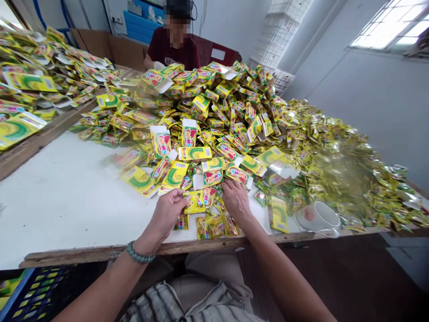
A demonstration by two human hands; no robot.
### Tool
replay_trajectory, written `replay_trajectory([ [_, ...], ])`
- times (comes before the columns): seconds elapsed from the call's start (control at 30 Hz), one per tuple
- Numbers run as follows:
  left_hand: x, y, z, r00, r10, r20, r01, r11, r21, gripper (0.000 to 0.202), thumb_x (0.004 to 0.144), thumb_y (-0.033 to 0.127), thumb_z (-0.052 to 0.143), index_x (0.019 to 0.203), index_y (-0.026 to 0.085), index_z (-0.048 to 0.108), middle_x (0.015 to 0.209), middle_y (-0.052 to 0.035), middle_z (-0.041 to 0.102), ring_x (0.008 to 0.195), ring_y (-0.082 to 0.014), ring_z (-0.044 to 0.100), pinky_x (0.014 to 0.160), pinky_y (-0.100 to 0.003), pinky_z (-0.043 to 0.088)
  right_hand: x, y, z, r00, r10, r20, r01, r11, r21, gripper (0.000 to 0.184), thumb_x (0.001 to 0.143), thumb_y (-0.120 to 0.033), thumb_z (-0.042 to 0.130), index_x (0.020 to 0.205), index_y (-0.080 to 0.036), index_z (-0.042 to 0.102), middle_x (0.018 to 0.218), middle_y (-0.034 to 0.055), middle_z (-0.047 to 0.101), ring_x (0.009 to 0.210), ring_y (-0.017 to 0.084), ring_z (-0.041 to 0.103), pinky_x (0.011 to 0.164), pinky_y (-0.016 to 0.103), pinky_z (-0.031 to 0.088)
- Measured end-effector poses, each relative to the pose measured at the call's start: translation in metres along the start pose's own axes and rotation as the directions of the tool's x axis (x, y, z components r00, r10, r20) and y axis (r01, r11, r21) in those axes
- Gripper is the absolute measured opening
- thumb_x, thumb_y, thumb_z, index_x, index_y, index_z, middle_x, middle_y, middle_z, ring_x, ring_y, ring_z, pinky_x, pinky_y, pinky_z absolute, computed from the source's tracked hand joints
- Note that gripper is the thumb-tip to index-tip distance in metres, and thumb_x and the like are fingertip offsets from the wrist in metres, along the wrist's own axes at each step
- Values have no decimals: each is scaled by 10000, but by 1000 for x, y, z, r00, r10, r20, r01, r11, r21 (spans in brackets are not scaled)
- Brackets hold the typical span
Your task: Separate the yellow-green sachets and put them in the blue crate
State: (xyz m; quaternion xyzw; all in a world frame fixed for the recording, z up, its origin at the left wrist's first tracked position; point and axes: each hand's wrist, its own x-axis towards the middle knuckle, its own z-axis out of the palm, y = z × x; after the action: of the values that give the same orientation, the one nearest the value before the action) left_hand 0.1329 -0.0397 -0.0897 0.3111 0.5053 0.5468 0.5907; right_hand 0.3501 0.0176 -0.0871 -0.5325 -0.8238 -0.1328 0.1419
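Observation:
My left hand (169,210) pinches a small yellow packet (195,202) by its left edge, thumb on top. My right hand (235,199) lies palm down at the near edge of the pile, its fingers curled and their tips hidden. Whatever it grips, if anything, I cannot make out. Just beyond its fingers rests a small printed box (237,175) with a white end flap. Another box (212,177), yellow and green, lies between the hands. Nearer me, several foil packets (216,226) sit side by side along the table's edge.
A big heap of boxes (208,103) fills the middle of the white table (67,197), and loose foil packets (335,165) cover the right. A clear mug (317,217) stands by the front edge. Across the table sits a person (174,49). A blue crate (40,290) is at lower left.

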Motion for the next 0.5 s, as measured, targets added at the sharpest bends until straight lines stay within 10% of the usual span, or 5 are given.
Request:
replay_trajectory([
  [0.2,0,-5,-3,1000,7,10,-7,1000,13,473,514,418,841,815,141,603,590,43,609,551,-95,505,530,-210,412,-7,3,-10,943,297,-148,-188,845,500,170,901,-271,469,908,-202,624,819,50,681,755,196,586,724,321,445],
  [0.4,-2,-8,-3,1000,25,6,-25,998,49,470,539,436,824,835,142,610,550,41,596,515,-93,466,498,-205,347,-17,-19,-18,794,555,250,-353,86,931,324,714,-473,698,828,-207,552,637,-41,541,551,115,500,521,241,441],
  [0.5,-4,-7,-6,998,57,7,-57,997,50,453,565,442,813,840,140,616,548,37,597,528,-101,487,516,-211,366,-18,-26,-24,742,600,299,-304,-97,948,423,603,-471,804,827,-195,576,627,-54,540,529,88,478,482,209,429],
])
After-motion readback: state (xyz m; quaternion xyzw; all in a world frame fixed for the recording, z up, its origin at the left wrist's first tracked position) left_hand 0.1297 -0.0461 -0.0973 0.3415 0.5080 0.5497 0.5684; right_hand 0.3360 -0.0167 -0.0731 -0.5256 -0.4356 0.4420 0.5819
